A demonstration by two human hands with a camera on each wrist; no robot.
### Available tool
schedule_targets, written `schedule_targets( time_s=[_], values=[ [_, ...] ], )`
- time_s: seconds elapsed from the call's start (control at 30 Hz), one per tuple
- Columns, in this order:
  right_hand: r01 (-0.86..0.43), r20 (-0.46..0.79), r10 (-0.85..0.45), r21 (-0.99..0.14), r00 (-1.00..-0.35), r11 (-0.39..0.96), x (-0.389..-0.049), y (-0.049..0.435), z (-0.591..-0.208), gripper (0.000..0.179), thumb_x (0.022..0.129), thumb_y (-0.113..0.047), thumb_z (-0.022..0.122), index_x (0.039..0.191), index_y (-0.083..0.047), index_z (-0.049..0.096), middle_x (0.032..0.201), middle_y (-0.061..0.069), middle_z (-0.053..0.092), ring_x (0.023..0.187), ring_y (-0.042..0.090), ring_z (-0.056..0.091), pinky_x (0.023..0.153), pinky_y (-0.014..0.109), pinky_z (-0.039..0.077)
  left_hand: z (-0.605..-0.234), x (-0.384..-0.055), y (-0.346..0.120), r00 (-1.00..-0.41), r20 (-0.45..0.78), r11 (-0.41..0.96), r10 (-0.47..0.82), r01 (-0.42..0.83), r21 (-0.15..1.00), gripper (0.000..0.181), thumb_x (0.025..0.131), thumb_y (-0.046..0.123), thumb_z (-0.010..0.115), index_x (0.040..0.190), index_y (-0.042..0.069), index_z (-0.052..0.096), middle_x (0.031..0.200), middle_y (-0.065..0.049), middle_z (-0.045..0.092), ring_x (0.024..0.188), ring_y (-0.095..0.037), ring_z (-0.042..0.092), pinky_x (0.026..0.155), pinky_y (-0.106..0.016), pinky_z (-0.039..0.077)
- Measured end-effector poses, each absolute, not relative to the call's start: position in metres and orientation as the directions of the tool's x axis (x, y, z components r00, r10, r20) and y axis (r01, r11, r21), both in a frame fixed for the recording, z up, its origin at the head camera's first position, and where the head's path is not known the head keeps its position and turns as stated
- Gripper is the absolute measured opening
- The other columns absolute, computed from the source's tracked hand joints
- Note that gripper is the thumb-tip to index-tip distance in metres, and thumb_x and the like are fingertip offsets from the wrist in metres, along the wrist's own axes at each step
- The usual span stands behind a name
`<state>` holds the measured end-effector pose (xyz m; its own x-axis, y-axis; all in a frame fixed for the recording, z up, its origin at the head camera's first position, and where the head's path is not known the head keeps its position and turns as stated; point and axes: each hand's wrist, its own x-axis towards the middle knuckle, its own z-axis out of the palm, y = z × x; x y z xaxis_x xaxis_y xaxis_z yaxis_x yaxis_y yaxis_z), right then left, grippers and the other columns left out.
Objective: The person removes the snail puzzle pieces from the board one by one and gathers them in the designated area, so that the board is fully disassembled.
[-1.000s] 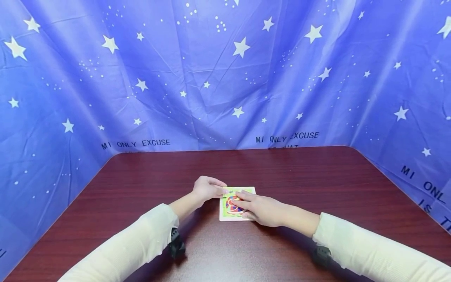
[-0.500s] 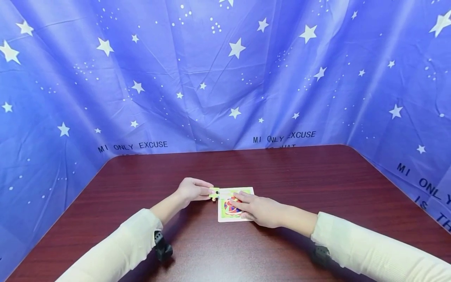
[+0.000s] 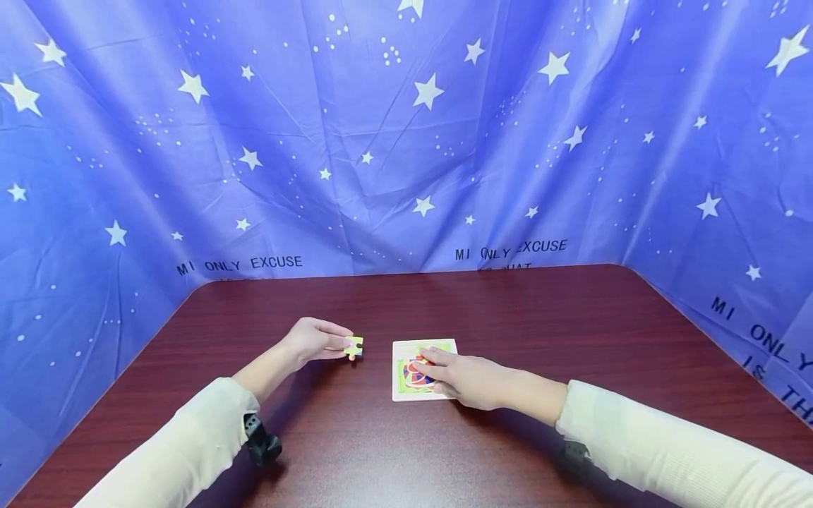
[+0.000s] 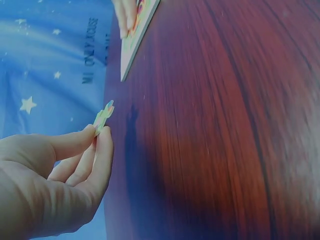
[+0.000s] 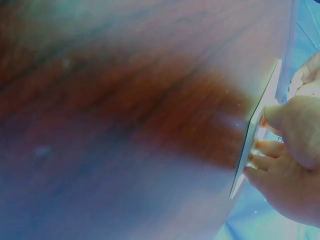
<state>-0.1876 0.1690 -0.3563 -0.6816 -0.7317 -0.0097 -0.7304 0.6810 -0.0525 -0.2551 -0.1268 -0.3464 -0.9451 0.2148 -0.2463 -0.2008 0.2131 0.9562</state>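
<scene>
Between thumb and fingertips, my left hand (image 3: 312, 341) pinches a small yellow-green jigsaw piece (image 3: 353, 346), lifted above the table as the left wrist view shows. A square jigsaw puzzle (image 3: 399, 389) with a white border and a red, blue and green picture lies flat on the table. Its upper left part shows a pale bare patch. My right hand (image 3: 478, 379) rests on the puzzle's right side with fingers spread, hiding part of the picture. In the right wrist view, the thumb and fingertips touch the puzzle board (image 5: 241, 165).
The dark red wood-grain table (image 3: 406, 451) reaches back to a blue star-printed curtain (image 3: 381, 127), which hangs behind it and at both sides. A black strap device (image 3: 262, 441) hangs at the left cuff, another (image 3: 576, 455) at the right.
My left hand has pulled the jigsaw piece out of the puzzle's upper left corner and moved it left, away from the board. The right hand has stayed on the puzzle.
</scene>
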Motion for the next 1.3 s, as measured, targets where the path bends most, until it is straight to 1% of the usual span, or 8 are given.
schedule_targets(
  time_s=[0.17,0.3,0.43,0.67,0.87,0.97,1.2,1.3],
  values=[
    [-0.726,-0.017,-0.728,-0.059,-0.685,0.685,-0.187,0.168,-0.357,0.046,0.099,-0.020,0.050,0.144,-0.012,0.044,0.149,0.015,0.044,0.137,0.027,0.046,0.101,0.037,0.049,-0.345,-0.254,-0.143,-0.940,-0.257,0.245,0.226,-0.200,0.949,0.039,0.084,-0.008,0.063,0.121,-0.019,0.054,0.080,-0.002,0.070,0.073,-0.009,0.066,0.073,-0.025,0.059],
    [-0.725,-0.016,-0.727,-0.054,-0.686,0.686,-0.186,0.168,-0.356,0.046,0.100,-0.021,0.049,0.144,-0.013,0.044,0.149,0.014,0.044,0.137,0.027,0.045,0.100,0.037,0.049,-0.343,-0.253,-0.156,-0.934,-0.256,0.301,0.248,-0.177,0.937,0.038,0.085,-0.007,0.064,0.120,-0.019,0.055,0.082,-0.001,0.070,0.074,-0.008,0.066,0.075,-0.027,0.059],
    [-0.728,-0.028,-0.731,-0.067,-0.682,0.682,-0.187,0.168,-0.354,0.046,0.100,-0.020,0.049,0.145,-0.013,0.043,0.150,0.015,0.043,0.137,0.028,0.045,0.102,0.038,0.048,-0.343,-0.254,-0.168,-0.931,-0.260,0.317,0.257,-0.172,0.932,0.038,0.085,-0.007,0.063,0.120,-0.020,0.054,0.083,-0.001,0.071,0.076,-0.008,0.066,0.076,-0.028,0.059],
    [-0.736,-0.039,-0.741,-0.091,-0.670,0.670,-0.189,0.167,-0.349,0.046,0.099,-0.018,0.051,0.144,-0.013,0.045,0.150,0.015,0.043,0.129,0.030,0.053,0.101,0.038,0.048,-0.341,-0.254,-0.183,-0.929,-0.260,0.332,0.262,-0.166,0.929,0.039,0.086,-0.007,0.062,0.121,-0.021,0.052,0.083,0.000,0.070,0.076,-0.008,0.065,0.076,-0.028,0.059],
    [-0.742,-0.004,-0.746,-0.095,-0.666,0.664,-0.188,0.169,-0.350,0.046,0.096,-0.016,0.055,0.142,-0.011,0.048,0.148,0.017,0.046,0.123,0.031,0.058,0.096,0.038,0.051,-0.341,-0.254,-0.189,-0.931,-0.257,0.342,0.258,-0.161,0.926,0.038,0.085,-0.007,0.063,0.120,-0.021,0.053,0.082,0.001,0.070,0.076,-0.007,0.066,0.076,-0.028,0.059],
    [-0.733,0.006,-0.736,-0.107,-0.677,0.672,-0.187,0.170,-0.352,0.046,0.096,-0.016,0.056,0.141,-0.011,0.048,0.148,0.015,0.046,0.122,0.030,0.059,0.096,0.038,0.051,-0.340,-0.255,-0.190,-0.934,-0.258,0.354,0.248,-0.161,0.921,0.038,0.085,-0.007,0.063,0.120,-0.020,0.054,0.083,0.000,0.071,0.076,-0.008,0.066,0.076,-0.028,0.059],
    [-0.701,0.009,-0.706,-0.132,-0.708,0.701,-0.185,0.170,-0.350,0.047,0.098,-0.024,0.054,0.142,-0.012,0.047,0.148,0.011,0.047,0.131,0.028,0.052,0.100,0.042,0.049,-0.340,-0.256,-0.193,-0.937,-0.262,0.361,0.233,-0.166,0.917,0.038,0.086,-0.007,0.062,0.120,-0.020,0.054,0.081,-0.001,0.070,0.075,-0.009,0.066,0.077,-0.029,0.059],
    [-0.700,0.019,-0.704,-0.130,-0.709,0.702,-0.182,0.172,-0.349,0.046,0.099,-0.025,0.052,0.142,-0.010,0.047,0.148,0.010,0.048,0.135,0.026,0.048,0.102,0.043,0.047,-0.340,-0.256,-0.196,-0.938,-0.258,0.360,0.231,-0.164,0.919,0.038,0.085,-0.007,0.063,0.120,-0.020,0.054,0.080,0.000,0.070,0.075,-0.008,0.066,0.077,-0.028,0.059]
  ],
)
